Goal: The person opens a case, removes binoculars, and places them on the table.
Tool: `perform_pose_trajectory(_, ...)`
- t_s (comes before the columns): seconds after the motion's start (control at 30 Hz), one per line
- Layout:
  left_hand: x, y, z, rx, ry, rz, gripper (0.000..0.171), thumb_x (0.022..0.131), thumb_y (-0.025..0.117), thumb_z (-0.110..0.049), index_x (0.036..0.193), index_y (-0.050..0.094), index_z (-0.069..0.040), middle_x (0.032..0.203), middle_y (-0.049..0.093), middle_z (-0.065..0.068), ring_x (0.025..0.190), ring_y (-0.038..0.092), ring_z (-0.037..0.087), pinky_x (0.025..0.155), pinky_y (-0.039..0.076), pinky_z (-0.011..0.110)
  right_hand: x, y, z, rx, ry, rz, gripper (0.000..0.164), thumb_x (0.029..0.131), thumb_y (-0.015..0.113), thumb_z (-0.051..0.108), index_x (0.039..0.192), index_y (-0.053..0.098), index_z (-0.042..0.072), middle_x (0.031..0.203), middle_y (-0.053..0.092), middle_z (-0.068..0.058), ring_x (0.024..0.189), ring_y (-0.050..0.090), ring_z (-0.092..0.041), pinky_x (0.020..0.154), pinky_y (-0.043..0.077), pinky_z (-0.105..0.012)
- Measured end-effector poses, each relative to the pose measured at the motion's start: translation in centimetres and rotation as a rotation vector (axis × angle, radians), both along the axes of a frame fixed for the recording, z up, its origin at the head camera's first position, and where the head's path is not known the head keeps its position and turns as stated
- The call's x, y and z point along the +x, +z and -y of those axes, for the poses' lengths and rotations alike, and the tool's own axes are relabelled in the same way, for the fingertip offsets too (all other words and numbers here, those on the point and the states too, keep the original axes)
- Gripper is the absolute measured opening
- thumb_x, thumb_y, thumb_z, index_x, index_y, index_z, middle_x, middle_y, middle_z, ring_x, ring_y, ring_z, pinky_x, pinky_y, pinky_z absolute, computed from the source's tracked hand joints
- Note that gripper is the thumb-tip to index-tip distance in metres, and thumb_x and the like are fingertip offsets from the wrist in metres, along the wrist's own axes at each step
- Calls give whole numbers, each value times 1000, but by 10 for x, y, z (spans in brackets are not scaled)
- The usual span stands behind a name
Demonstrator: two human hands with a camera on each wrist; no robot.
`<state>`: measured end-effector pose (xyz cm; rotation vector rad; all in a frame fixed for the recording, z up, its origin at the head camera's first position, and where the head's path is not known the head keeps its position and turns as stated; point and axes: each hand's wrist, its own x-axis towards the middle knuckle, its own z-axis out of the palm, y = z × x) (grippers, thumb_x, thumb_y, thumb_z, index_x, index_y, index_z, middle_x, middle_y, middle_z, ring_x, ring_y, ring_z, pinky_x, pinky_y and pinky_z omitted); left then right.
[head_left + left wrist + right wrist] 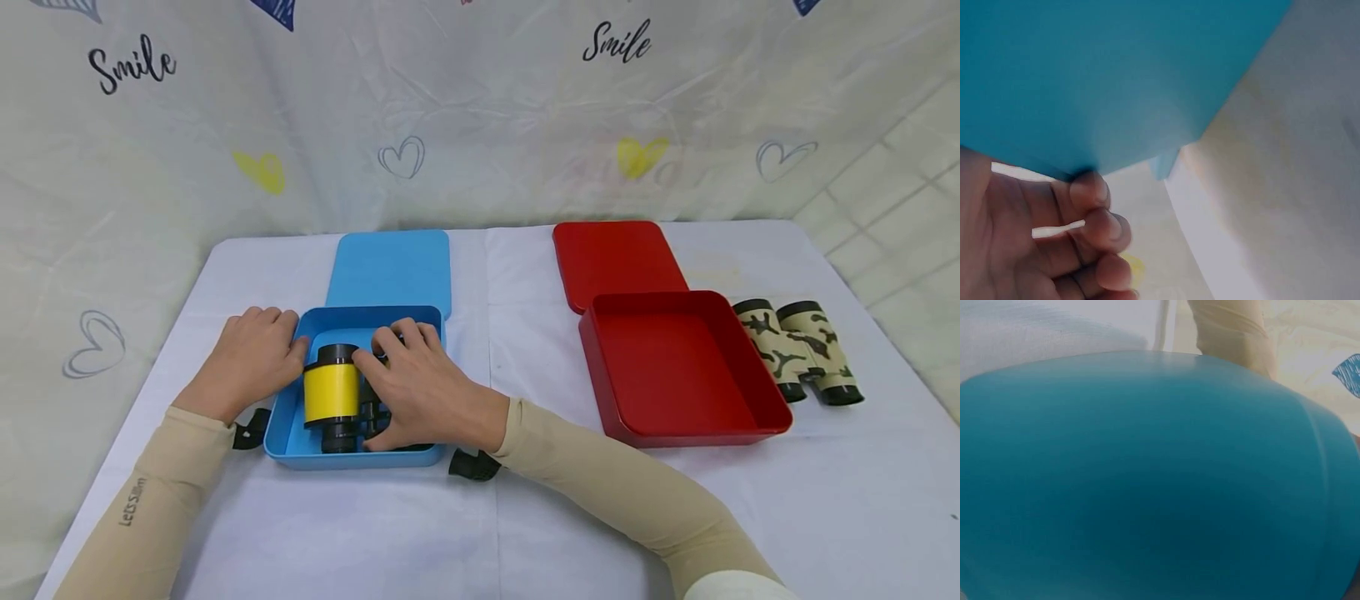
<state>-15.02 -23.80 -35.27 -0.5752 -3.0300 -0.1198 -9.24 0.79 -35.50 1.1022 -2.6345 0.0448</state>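
Observation:
A blue box (360, 461) stands on the left of the table with yellow and black binoculars (332, 392) lying inside it. My left hand (255, 358) holds the box's left side, thumb at the rim. In the left wrist view, its fingertips (1110, 228) curl by the edge of the blue wall (1097, 75). My right hand (431, 392) reaches over the box's right side and grips the binoculars, with fingers at the far end and thumb at the near end. It hides their right barrel. Blue box wall (1160, 481) fills most of the right wrist view.
Behind the blue box lies a blue lid (390, 267). A red box (682, 437) sits to the right, its red lid (618, 258) behind it. Camouflage binoculars (821, 346) lie against the red box's right side. A printed cloth (510, 117) hangs behind the table.

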Motion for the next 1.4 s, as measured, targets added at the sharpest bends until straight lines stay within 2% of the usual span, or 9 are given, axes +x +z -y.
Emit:
perform_pose_trajectory(0.33,-3,-4,5,-20,-54,-31,29,101,56,-23,102,63,5,89,65,19,83,56,34,74,50,48,1,1,0,15,-8,-7,100,63,78,84,136,57,18,122,56,-3,122,47,-26,101,43,-44)
perform_pose_trajectory(0.63,-6,-6,10,-18,-74,-15,25,101,57,-25,92,61,-2,75,55,7,79,53,29,73,46,44,2,0,0,12,-1,-11,102,64,77,84,139,57,18,126,56,-4,124,47,-26,103,43,-45)
perform_pose_trajectory(0.87,-7,-5,11,-10,-74,1,25,101,58,-26,90,60,-4,75,54,7,81,52,29,74,44,43,2,2,1,9,-4,-12,103,63,79,83,140,56,18,127,56,-4,126,47,-27,104,42,-46)
perform_pose_trajectory(1.4,-7,-5,11,-3,-94,-20,24,101,57,-24,87,59,-5,72,53,6,76,52,27,71,44,40,4,7,2,22,1,-34,101,63,79,82,138,56,18,126,56,-4,124,46,-27,101,41,-45)
